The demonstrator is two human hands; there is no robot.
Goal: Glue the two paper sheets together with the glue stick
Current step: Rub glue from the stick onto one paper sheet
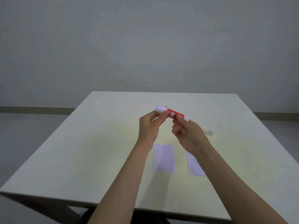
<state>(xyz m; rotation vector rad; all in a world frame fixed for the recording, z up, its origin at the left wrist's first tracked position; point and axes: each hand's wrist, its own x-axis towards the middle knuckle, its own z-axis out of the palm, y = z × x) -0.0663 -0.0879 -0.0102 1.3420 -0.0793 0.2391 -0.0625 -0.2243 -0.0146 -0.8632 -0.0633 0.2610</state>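
Observation:
A red glue stick with a white cap on its left end is held level in the air above the table. My left hand pinches the white cap end. My right hand grips the red body near its white base. Below my hands two white paper sheets lie flat side by side on the table: the left sheet in full view, the right sheet partly hidden under my right forearm.
The cream table has its near edge close to my body and its far edge toward a grey wall. A small white object lies on the table to the right of my right hand.

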